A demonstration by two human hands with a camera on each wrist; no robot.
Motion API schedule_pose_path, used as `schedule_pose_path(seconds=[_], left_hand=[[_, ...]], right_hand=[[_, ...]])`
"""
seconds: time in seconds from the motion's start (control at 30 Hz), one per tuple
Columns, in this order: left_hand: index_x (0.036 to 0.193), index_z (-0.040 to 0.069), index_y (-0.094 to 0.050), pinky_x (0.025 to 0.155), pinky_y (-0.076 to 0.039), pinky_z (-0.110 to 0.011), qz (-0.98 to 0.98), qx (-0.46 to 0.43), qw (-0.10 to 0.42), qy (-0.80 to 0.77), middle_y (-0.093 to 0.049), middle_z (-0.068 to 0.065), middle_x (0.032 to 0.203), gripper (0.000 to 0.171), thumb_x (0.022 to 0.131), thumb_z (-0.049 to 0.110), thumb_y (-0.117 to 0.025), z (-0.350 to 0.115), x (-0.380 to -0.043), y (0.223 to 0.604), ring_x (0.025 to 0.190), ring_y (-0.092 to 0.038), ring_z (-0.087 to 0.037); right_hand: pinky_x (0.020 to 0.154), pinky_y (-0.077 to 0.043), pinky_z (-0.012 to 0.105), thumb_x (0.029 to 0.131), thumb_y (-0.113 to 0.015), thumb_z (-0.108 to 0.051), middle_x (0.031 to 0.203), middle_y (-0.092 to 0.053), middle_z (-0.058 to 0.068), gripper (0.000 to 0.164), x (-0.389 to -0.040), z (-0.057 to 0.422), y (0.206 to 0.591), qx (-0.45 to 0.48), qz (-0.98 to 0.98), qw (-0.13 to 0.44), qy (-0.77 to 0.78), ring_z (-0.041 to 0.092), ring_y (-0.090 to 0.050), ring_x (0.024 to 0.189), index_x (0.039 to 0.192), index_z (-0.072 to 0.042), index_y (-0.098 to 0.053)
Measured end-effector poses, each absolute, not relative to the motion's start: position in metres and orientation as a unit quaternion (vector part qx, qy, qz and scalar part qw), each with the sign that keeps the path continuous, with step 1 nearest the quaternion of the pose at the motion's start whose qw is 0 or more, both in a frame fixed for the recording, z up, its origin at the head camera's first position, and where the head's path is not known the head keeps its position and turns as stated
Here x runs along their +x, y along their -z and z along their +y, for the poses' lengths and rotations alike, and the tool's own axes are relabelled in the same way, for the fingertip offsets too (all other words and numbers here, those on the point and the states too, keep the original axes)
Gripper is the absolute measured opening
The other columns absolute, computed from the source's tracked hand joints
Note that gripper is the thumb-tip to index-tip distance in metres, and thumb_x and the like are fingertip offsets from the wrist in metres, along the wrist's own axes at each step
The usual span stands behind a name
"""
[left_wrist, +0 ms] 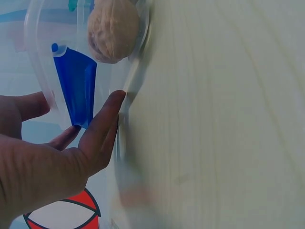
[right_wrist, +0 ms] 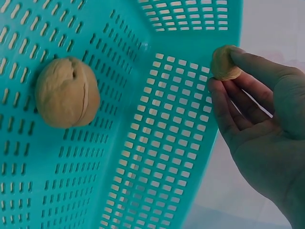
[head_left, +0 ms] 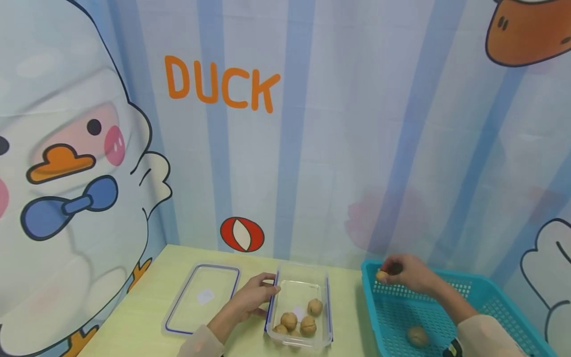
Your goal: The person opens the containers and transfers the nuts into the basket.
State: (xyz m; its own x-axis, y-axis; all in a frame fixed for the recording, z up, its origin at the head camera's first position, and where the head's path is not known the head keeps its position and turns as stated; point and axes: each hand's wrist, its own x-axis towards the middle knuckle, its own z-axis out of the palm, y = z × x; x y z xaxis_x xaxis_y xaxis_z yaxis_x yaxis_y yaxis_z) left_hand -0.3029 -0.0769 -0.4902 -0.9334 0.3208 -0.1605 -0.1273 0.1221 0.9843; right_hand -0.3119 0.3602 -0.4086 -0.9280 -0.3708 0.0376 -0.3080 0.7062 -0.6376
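My right hand (head_left: 408, 272) pinches a walnut (right_wrist: 225, 63) between thumb and fingertips, above the far left part of the turquoise basket (head_left: 372, 307). Another walnut (right_wrist: 67, 93) lies on the basket's floor. At the left side of the clear plastic box (head_left: 327, 297), my left hand (head_left: 252, 297) holds the wall, its thumb over the rim and its fingers along the outside by a blue clip (left_wrist: 76, 86). Several walnuts (head_left: 308, 326) are gathered in the near half of the box, which has no lid on.
Left of the box, a clear lid (head_left: 202, 297) with a blue seal lies flat on the pale wooden table (head_left: 345, 317). Behind the table hangs a striped curtain (head_left: 339, 148) with duck drawings.
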Motion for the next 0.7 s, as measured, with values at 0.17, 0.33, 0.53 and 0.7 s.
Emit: schedule_pose_path(seconds=[0.17,0.33,0.53,0.7], left_hand=[[0.154,-0.003,-0.042,0.079,-0.063,-0.052,0.729,0.063,0.172,-0.659,-0.058,-0.024,0.138,0.059,0.105,0.018,-0.065,-0.077,-0.303,0.490,0.126,-0.061,-0.049],[0.154,-0.003,-0.042,0.078,-0.063,-0.052,0.730,0.061,0.172,-0.659,-0.058,-0.024,0.139,0.058,0.105,0.018,-0.065,-0.077,-0.303,0.490,0.126,-0.061,-0.048],[0.155,-0.003,-0.042,0.079,-0.063,-0.052,0.731,0.061,0.171,-0.658,-0.057,-0.024,0.139,0.059,0.105,0.019,-0.065,-0.077,-0.303,0.489,0.126,-0.060,-0.048],[0.155,-0.003,-0.041,0.080,-0.063,-0.051,0.729,0.063,0.173,-0.660,-0.057,-0.024,0.139,0.060,0.105,0.019,-0.065,-0.077,-0.302,0.488,0.126,-0.060,-0.048]], right_hand=[[0.083,-0.058,0.040,0.094,-0.082,-0.018,0.105,-0.073,0.006,0.030,-0.312,0.358,0.408,-0.179,0.929,0.043,0.322,0.021,-0.068,0.097,0.114,0.001,-0.072],[0.087,-0.057,0.040,0.094,-0.082,-0.023,0.109,-0.073,0.005,0.037,-0.307,0.344,0.398,-0.187,0.931,0.022,0.312,0.020,-0.068,0.101,0.120,0.000,-0.071],[0.083,-0.058,0.033,0.097,-0.080,-0.029,0.109,-0.073,0.001,0.035,-0.300,0.302,0.374,-0.254,0.917,0.017,0.308,0.020,-0.069,0.102,0.122,-0.006,-0.072],[0.086,-0.060,0.032,0.097,-0.080,-0.025,0.110,-0.072,0.001,0.031,-0.297,0.262,0.368,-0.311,0.893,0.017,0.325,0.023,-0.070,0.102,0.120,-0.007,-0.073]])
